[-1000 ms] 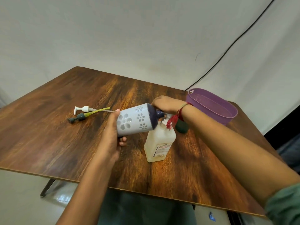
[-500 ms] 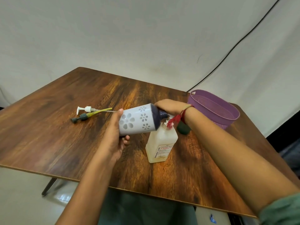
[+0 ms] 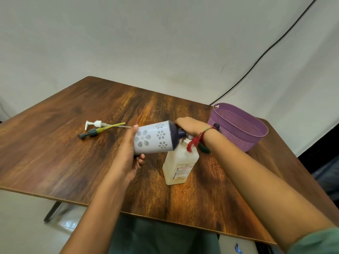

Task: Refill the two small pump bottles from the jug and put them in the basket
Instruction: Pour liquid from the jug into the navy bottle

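Near the tabletop's front edge, the left hand's fingers clamp the flowered jug, tipped over the upright cream bottle. The right hand's fingers curl round the jug's dark neck. Two pumps lie toward the left edge, and the purple basket is at the far right corner.

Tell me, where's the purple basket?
In the head view, the basket sits at the table's far right corner, just behind the right hand.
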